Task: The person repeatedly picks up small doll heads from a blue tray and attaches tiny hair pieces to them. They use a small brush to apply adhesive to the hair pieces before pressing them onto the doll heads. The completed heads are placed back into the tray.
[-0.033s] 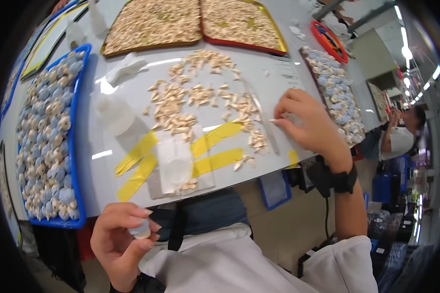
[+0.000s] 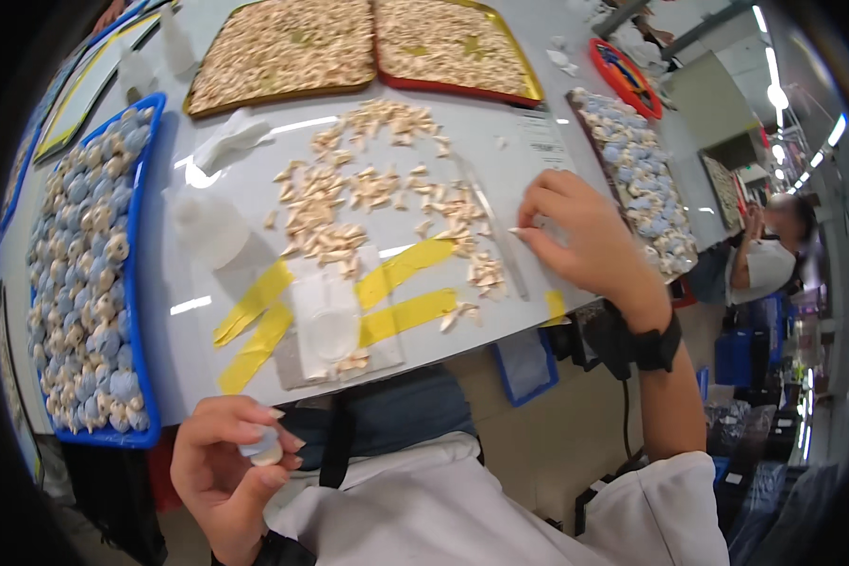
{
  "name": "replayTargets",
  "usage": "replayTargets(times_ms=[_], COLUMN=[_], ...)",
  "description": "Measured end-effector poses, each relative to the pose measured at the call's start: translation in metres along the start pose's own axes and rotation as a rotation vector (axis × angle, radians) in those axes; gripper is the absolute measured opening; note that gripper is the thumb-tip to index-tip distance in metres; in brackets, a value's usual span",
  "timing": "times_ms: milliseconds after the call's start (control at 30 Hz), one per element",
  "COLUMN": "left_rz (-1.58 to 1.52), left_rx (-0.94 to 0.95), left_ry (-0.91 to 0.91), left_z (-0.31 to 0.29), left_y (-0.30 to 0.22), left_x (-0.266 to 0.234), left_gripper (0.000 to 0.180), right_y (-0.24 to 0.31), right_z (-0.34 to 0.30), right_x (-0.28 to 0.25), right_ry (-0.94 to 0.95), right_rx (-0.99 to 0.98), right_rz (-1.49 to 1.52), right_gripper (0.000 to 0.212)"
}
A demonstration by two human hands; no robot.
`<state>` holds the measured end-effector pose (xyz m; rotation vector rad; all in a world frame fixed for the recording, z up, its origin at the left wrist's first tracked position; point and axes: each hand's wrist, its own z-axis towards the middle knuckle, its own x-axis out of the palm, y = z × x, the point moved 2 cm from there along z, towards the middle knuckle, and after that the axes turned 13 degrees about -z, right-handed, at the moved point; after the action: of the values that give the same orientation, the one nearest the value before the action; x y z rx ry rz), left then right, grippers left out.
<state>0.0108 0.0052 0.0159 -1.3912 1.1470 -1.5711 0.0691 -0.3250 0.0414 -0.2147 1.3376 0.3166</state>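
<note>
My left hand (image 2: pixel 219 467), low in front of the table's edge, pinches a small rounded piece (image 2: pixel 264 447), pale blue above and cream below, between thumb and fingers. Above the table's right part, my right hand (image 2: pixel 580 236) is bent with thumb and forefinger tips close together; anything tiny between them cannot be made out. Just left of its fingertips lies a thin clear stick (image 2: pixel 492 226). Many small cream pointed pieces (image 2: pixel 321 208) are scattered over the middle of the table. A whitish round dish (image 2: pixel 334 332) sits near the front edge, with several cream pieces beside it.
A blue tray (image 2: pixel 141 283) of blue-and-cream pieces stands left; another filled tray (image 2: pixel 693 255) stands right. Two trays (image 2: pixel 278 106) (image 2: pixel 457 91) of cream pieces lie at the back. A white squeeze bottle (image 2: pixel 208 231) and yellow tape strips (image 2: pixel 406 267) are nearby. A person (image 2: pixel 764 259) sits far right.
The whole view has shifted slightly, so the table's things appear a little further left. The piece in my left hand has tilted a little. Both hands keep nearly the same pose.
</note>
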Motion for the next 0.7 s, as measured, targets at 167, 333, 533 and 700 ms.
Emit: replayTargets(times_ms=[167, 333, 533, 700], left_rz=[-0.052, -0.044, -0.315, -0.488], left_rx=[-0.018, -0.016, -0.093, -0.114], left_ry=[0.001, 0.017, 0.035, 0.156], left_z=[0.004, 0.003, 0.004, 0.012], left_y=[0.000, 0.006, 0.014, 0.022], left_x=[0.008, 0.003, 0.001, -0.002], left_gripper=[0.044, 0.043, 0.033, 0.035], right_y=[-0.002, 0.018, 0.059, 0.078], right_z=[-0.012, -0.041, -0.071, -0.059], right_x=[-0.019, -0.034, -0.023, -0.014], right_ry=[-0.054, -0.248, -0.184, -0.242], right_rx=[0.297, 0.543, 0.711, 0.637], right_rz=[0.227, 0.603, 1.166, 1.318], right_gripper=[0.009, 0.010, 0.019, 0.017])
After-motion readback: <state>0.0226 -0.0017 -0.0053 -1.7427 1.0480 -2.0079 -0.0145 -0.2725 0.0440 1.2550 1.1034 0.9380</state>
